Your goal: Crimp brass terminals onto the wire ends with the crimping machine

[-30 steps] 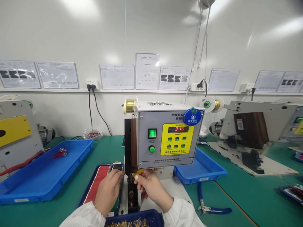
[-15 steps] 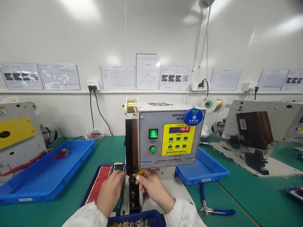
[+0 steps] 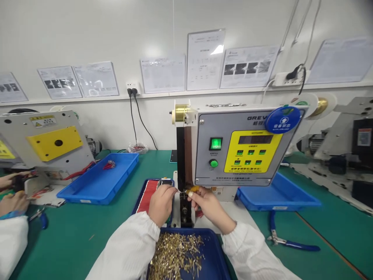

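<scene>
A grey bench machine (image 3: 233,146) with a yellow control panel stands in front of me, its black tooling post (image 3: 185,210) low at its left. My left hand (image 3: 161,203) is closed in a pinch at the left of the tooling, holding a thin wire I can barely see. My right hand (image 3: 206,203) pinches a small yellow piece (image 3: 193,189) at the right of the tooling. Just below my wrists sits a blue tray (image 3: 214,254) heaped with several small brass terminals (image 3: 176,254).
A dark tray of red wires (image 3: 148,191) lies left of the tooling. Empty blue trays (image 3: 99,182) (image 3: 278,196) sit left and right. Blue-handled pliers (image 3: 291,243) lie on the green mat. A co-worker's hands (image 3: 13,194) work at the far-left machine (image 3: 49,144).
The view has tilted down and swung left, bringing the terminal tray and a co-worker's hands into sight. My hands stay pinched at the tooling. The red counter digits no longer show.
</scene>
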Action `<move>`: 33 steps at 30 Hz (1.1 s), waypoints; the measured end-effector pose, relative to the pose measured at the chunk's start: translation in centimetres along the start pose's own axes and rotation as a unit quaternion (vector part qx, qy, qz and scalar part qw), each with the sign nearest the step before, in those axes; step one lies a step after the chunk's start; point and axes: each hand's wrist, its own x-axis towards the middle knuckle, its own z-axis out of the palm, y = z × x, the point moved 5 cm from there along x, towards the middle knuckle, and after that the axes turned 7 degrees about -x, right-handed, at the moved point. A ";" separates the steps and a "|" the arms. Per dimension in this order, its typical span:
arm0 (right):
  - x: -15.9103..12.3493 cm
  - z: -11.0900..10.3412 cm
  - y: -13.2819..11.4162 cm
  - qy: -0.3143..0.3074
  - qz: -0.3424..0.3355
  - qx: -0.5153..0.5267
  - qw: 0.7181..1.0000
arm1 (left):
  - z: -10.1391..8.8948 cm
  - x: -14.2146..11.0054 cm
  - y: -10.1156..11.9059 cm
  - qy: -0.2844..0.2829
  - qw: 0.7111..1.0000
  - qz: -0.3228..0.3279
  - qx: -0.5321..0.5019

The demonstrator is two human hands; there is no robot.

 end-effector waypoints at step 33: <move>-0.4 0.1 -0.1 0.026 0.000 -0.013 1.000 | 0.3 -0.1 0.5 -0.010 1.000 0.017 -0.006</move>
